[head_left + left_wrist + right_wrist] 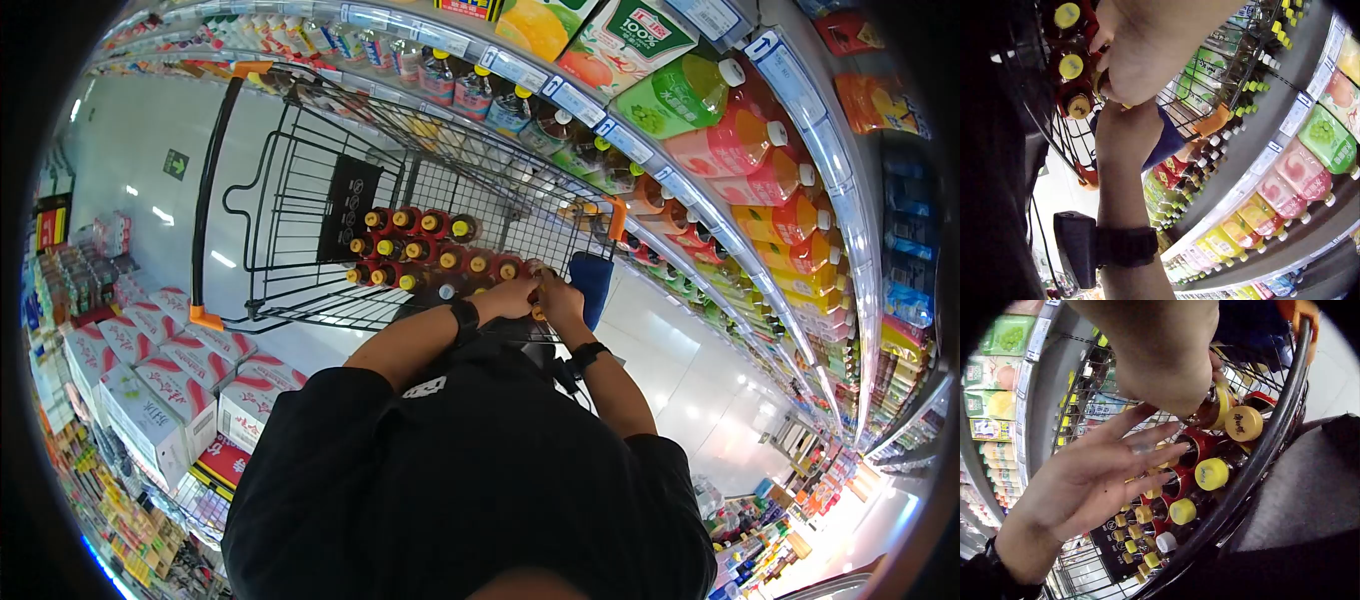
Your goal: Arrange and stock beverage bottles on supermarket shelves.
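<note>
Above the cart's near end, both hands meet. My left hand [507,298], palm showing in the right wrist view [1088,478], has its fingers extended and spread beside the bottles. My right hand [560,302] is curled at a bottle [1215,407] with a yellow label and appears to grip it; part of that grip is hidden behind the hand. In the left wrist view the right hand [1127,131] reaches in past the left hand [1147,53]. Several dark bottles with red labels and yellow or orange caps [462,228] stand in rows in the cart [290,180].
Shelves of juice and drink bottles [725,140] run along the cart's far and right sides. White-and-red cartons [180,350] are stacked at the left. A dark blue item [590,285] hangs at the cart's right end. The cart's black handle [210,200] is at its left end.
</note>
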